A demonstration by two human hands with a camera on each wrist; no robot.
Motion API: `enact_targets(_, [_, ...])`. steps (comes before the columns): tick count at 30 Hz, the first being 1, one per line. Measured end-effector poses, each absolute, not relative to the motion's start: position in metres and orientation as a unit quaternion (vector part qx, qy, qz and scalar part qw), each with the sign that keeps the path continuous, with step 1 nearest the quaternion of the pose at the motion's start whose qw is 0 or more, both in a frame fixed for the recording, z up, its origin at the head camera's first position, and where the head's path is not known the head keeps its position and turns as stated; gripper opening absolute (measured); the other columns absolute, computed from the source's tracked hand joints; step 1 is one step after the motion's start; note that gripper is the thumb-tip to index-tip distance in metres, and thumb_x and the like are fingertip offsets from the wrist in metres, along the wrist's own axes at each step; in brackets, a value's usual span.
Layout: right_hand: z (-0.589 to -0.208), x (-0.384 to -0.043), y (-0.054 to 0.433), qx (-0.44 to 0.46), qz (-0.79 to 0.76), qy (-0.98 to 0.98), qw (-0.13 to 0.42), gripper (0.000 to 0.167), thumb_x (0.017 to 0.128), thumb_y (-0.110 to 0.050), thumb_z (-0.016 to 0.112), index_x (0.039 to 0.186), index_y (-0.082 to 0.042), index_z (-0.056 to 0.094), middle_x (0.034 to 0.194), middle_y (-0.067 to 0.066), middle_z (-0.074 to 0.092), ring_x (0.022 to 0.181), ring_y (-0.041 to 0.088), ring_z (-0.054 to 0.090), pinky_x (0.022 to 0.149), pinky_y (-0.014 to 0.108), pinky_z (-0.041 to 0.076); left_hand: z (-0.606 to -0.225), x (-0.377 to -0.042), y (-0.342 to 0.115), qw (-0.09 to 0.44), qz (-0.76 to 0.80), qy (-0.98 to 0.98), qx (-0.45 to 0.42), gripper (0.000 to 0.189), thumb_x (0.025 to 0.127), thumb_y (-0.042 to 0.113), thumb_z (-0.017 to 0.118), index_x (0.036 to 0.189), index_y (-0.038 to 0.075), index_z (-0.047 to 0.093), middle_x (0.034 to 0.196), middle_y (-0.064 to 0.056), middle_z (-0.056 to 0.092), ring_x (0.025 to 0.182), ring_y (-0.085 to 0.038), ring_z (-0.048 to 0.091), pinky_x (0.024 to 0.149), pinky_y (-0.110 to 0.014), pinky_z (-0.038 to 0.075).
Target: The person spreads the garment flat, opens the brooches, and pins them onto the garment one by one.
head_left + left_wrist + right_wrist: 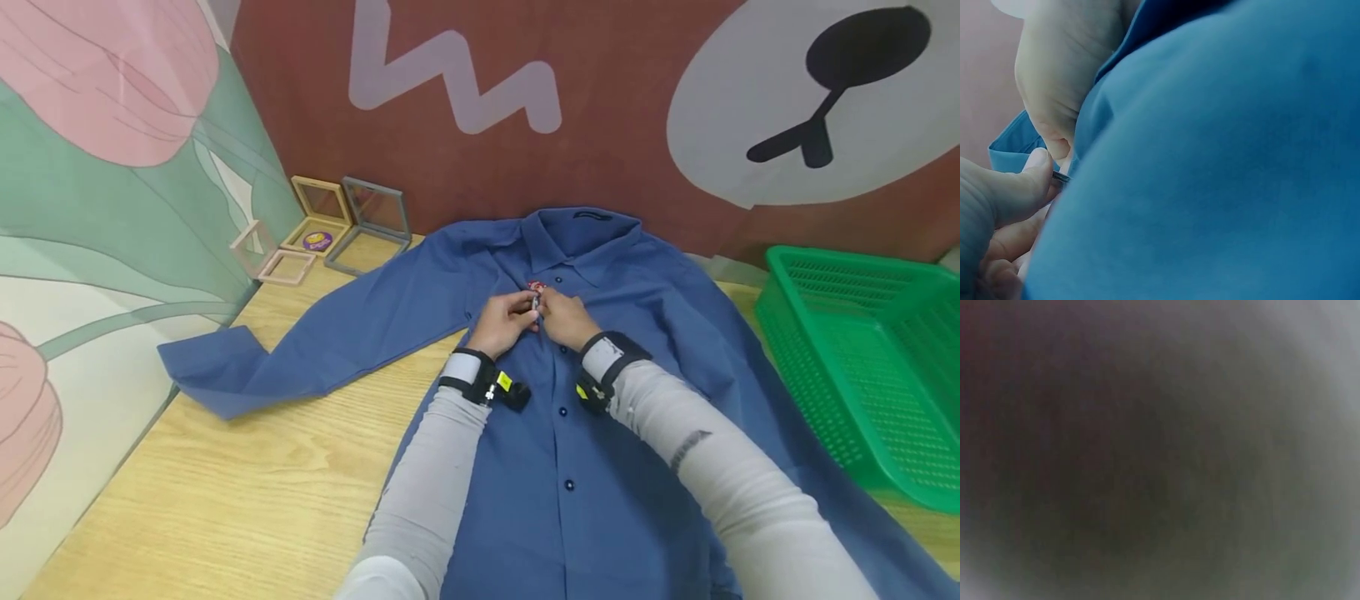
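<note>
A blue button-up shirt lies spread on the table, collar toward the back wall. At its chest both hands meet around a small red badge with a metal part. The left hand pinches this badge by its thin dark metal piece, visible beside the thumb in the left wrist view. Opposite it, the right hand grips shirt cloth beside the badge, fingertips partly hidden. Raised cloth fills most of the left wrist view. The right wrist view is dark and blurred, so nothing can be made out there.
A green plastic basket stands on the right, beside the shirt's sleeve. At the back left are open display frames: pink, yellow holding a purple round badge, and grey. Printed walls border the wooden table.
</note>
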State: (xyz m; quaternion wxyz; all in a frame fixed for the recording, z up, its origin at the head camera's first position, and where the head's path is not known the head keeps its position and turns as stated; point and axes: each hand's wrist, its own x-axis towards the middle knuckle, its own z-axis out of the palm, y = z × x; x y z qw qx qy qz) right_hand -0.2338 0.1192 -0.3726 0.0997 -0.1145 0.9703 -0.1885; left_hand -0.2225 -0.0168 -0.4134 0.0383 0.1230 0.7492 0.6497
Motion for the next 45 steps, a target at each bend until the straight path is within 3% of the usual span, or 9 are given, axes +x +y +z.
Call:
enact_targets(6, [-0.375,-0.236,0.12,-0.125,-0.17,0.973,0.093,0.019,0.103,-0.009,0.039,0.102,0.001,0.055,0.113,0.023,0.063,0.111,0.048,0.056,0.103,0.057,0.039,-0.411,-0.221,-0.018,0.028,0.616,0.776,0.134,0.041,0.095,0.0,0.062,0.136,-0.003,0.058,0.121,-0.025,0.068,0.089,-0.037,0.073,0.079,-0.027,0.059])
enact_targets(9, [-0.376,-0.239,0.122,-0.123,-0.19,0.97,0.089,0.017,0.103,-0.009,0.044,0.093,0.0,0.055,0.102,0.022,0.063,0.095,0.042,0.058,0.088,0.049,0.045,-0.411,-0.221,-0.019,0.031,0.595,0.792,0.133,0.042,0.095,0.003,0.063,0.137,0.0,0.058,0.122,-0.022,0.069,0.088,-0.033,0.073,0.077,-0.026,0.058])
enact_targets(13, [-0.378,-0.242,0.126,-0.125,-0.231,0.961,0.082,0.019,0.102,-0.009,0.049,0.085,-0.002,0.052,0.088,0.019,0.058,0.079,0.033,0.055,0.071,0.038,0.041,-0.41,-0.22,-0.02,0.027,0.571,0.81,0.131,0.044,0.095,0.006,0.065,0.138,0.004,0.058,0.123,-0.018,0.069,0.085,-0.03,0.073,0.074,-0.025,0.057])
enact_targets(28, [-0.379,-0.238,0.132,-0.123,-0.274,0.949,0.093,0.02,0.104,-0.01,0.048,0.085,-0.004,0.049,0.081,0.011,0.051,0.076,0.026,0.05,0.069,0.031,0.036,-0.414,-0.223,-0.02,0.026,0.56,0.816,0.14,0.045,0.095,0.008,0.065,0.14,0.005,0.057,0.127,-0.017,0.067,0.086,-0.027,0.073,0.074,-0.024,0.057])
enact_targets(36, [-0.38,-0.241,0.148,-0.151,-0.347,0.918,0.116,0.012,0.1,-0.003,0.052,0.089,0.0,0.055,0.07,0.004,0.051,0.062,0.015,0.046,0.059,0.026,0.037,-0.408,-0.219,-0.016,0.002,0.529,0.837,0.137,0.042,0.094,0.016,0.07,0.134,0.006,0.062,0.123,-0.013,0.069,0.09,-0.025,0.069,0.076,-0.027,0.054])
enact_targets(39, [-0.373,-0.238,0.157,-0.14,-0.312,0.934,0.1,0.007,0.098,-0.005,0.057,0.096,0.001,0.058,0.076,0.011,0.058,0.068,0.022,0.054,0.066,0.033,0.044,-0.405,-0.218,-0.013,-0.013,0.497,0.856,0.138,0.042,0.093,0.02,0.072,0.132,0.008,0.064,0.12,-0.013,0.068,0.098,-0.026,0.065,0.085,-0.034,0.053])
enact_targets(41, [-0.368,-0.233,0.161,-0.111,-0.253,0.958,0.079,0.015,0.098,-0.013,0.06,0.106,-0.001,0.058,0.096,0.018,0.061,0.09,0.034,0.057,0.078,0.046,0.049,-0.403,-0.218,-0.011,-0.029,0.466,0.873,0.139,0.042,0.092,0.023,0.073,0.131,0.008,0.065,0.119,-0.013,0.067,0.103,-0.027,0.064,0.091,-0.037,0.052])
enact_targets(43, [-0.365,-0.229,0.164,-0.08,-0.192,0.975,0.073,0.031,0.098,-0.023,0.061,0.123,-0.005,0.055,0.121,0.025,0.054,0.114,0.044,0.049,0.09,0.061,0.046,-0.401,-0.218,-0.01,-0.046,0.426,0.893,0.136,0.043,0.091,0.025,0.074,0.129,0.009,0.066,0.117,-0.013,0.067,0.106,-0.029,0.062,0.094,-0.039,0.05])
enact_targets(45, [-0.364,-0.226,0.165,-0.066,-0.142,0.983,0.091,0.05,0.099,-0.032,0.06,0.141,-0.009,0.047,0.144,0.03,0.038,0.133,0.054,0.033,0.101,0.074,0.035,-0.397,-0.217,-0.009,-0.064,0.379,0.914,0.129,0.042,0.089,0.026,0.076,0.126,0.007,0.068,0.114,-0.014,0.068,0.107,-0.031,0.061,0.097,-0.041,0.049])
